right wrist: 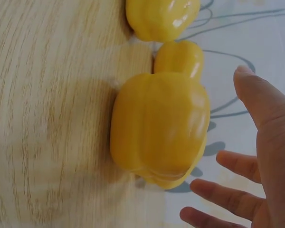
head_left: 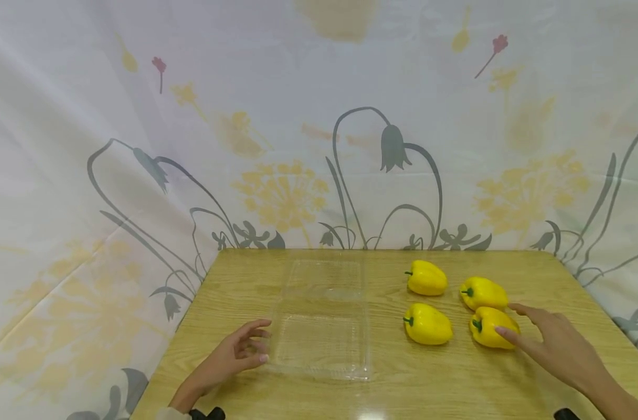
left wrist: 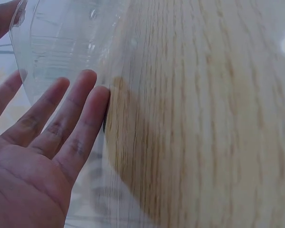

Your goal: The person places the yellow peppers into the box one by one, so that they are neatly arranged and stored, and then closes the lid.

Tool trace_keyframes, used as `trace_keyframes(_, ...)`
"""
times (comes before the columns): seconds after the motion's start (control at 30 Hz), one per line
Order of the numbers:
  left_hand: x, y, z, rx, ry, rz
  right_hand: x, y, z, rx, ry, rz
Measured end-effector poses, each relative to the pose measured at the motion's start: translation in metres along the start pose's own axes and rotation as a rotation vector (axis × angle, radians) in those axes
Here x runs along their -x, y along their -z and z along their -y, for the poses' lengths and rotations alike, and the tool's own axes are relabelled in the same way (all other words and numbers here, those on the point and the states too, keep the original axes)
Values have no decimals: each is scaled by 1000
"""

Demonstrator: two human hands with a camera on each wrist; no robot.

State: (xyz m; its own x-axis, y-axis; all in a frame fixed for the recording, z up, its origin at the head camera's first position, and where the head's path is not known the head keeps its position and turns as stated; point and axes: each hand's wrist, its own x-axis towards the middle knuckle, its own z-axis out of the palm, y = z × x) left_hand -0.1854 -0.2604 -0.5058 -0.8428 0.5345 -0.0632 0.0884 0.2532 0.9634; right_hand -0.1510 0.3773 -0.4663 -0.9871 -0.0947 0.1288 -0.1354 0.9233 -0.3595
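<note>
The clear plastic container (head_left: pixel 319 344) lay unfolded just right of the left hand (head_left: pixel 230 354), whose fingers were parted. Left of the widely spread right hand (head_left: pixel 563 347), four yellow peppers (head_left: pixel 429 325) rested outside the container.

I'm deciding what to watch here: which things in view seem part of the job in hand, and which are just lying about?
Seemingly in the job:
front-right yellow bell pepper, near the right hand
three other yellow bell peppers
open clear plastic container, beside the left hand

Just surroundings:
wood-grain tabletop
flower-patterned sheet behind it
</note>
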Motion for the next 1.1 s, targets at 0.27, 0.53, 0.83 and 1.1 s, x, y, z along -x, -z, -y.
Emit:
trace_keyframes(0.27, -2, 2, -2, 12, -4, 38, -3, -4, -5, -6, 8, 19)
trace_keyframes(0.53, -3, 3, -7, 5, 15, 67, -5, -10, -10, -9, 15, 32)
trace_keyframes(0.83, -3, 1, -1, 60, -19, 63, -7, -14, -12, -52, 32, 44)
trace_keyframes(1.1, -4, 1, 2, 54, -58, 64, -9, -17, -13, -69, -7, 58)
